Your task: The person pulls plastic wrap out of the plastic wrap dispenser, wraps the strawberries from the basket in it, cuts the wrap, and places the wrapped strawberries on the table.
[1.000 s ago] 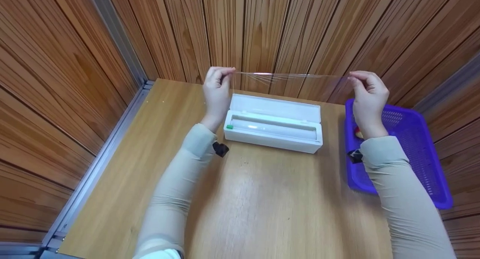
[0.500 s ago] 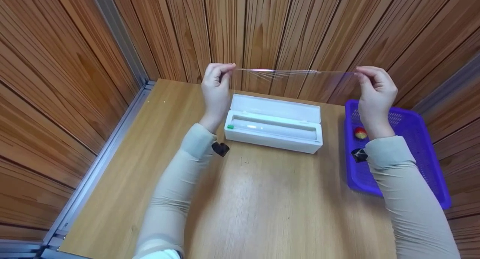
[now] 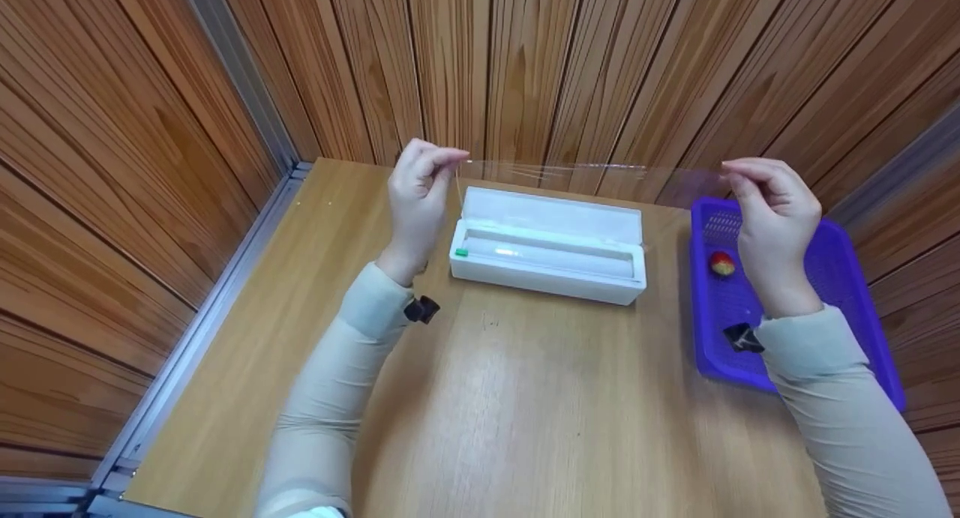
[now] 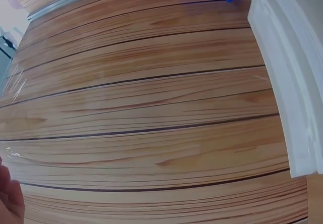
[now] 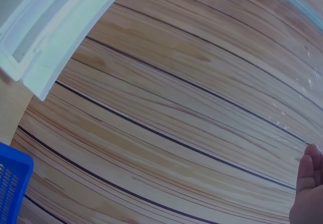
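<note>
A clear sheet of plastic wrap [image 3: 607, 167] is stretched between my two raised hands, above and behind the white wrap box. My left hand [image 3: 420, 203] pinches its left corner between thumb and forefinger. At the other corner, my right hand [image 3: 780, 226] pinches it the same way, over the purple basket's far part. Below the sheet, the white box [image 3: 547, 282] stands on the table with its lid [image 3: 551, 211] tipped back, showing the wrap roll [image 3: 547, 257] and a small green piece [image 3: 461, 253] inside. The left wrist view shows only a few fingers [image 4: 11, 196] at its edge.
A purple perforated basket [image 3: 701, 330] stands at the right of the table [image 3: 487, 413], with a small red and yellow fruit-like item [image 3: 722, 263] inside. Wood-panelled walls [image 3: 517, 68] rise behind the table, and a metal rail [image 3: 202, 315] runs along its left edge.
Both hands rose slightly, then came lower and farther apart, the right one moving right and the left one a little left. The wrap between them is lower, and the red and yellow item shows fully.
</note>
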A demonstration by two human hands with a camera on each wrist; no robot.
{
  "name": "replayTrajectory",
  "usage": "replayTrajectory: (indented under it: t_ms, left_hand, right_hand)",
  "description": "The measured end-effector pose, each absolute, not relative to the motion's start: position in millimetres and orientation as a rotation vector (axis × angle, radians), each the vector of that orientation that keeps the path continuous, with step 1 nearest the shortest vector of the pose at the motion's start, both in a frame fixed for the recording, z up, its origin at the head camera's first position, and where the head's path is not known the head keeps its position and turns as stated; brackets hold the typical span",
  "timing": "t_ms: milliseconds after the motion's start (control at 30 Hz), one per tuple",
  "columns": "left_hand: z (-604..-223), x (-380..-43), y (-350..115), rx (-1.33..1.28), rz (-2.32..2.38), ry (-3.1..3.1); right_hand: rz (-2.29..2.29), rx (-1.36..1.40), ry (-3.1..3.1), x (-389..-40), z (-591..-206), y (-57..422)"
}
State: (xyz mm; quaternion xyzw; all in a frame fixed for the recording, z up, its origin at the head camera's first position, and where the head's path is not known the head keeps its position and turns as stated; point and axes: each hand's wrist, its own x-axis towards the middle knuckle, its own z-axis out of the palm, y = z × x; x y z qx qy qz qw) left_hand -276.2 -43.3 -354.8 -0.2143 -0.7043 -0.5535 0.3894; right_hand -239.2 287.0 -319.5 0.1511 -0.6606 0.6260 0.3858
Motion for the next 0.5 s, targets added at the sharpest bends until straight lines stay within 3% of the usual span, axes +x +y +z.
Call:
replayTrajectory:
  t_ms: [300, 500]
  left_hand:
    - [-361.1, -253.2, -48.1, -0.643, -1.396, -1.817]
    - [-365.1, -240.8, -47.8, -0.729, -1.587, -1.792]
  right_hand:
    - [1.446, 0.381, -1.777, -208.3, -334.0, 294.2]
    - [1.701, 0.496, -1.650, -201.1, -350.3, 303.8]
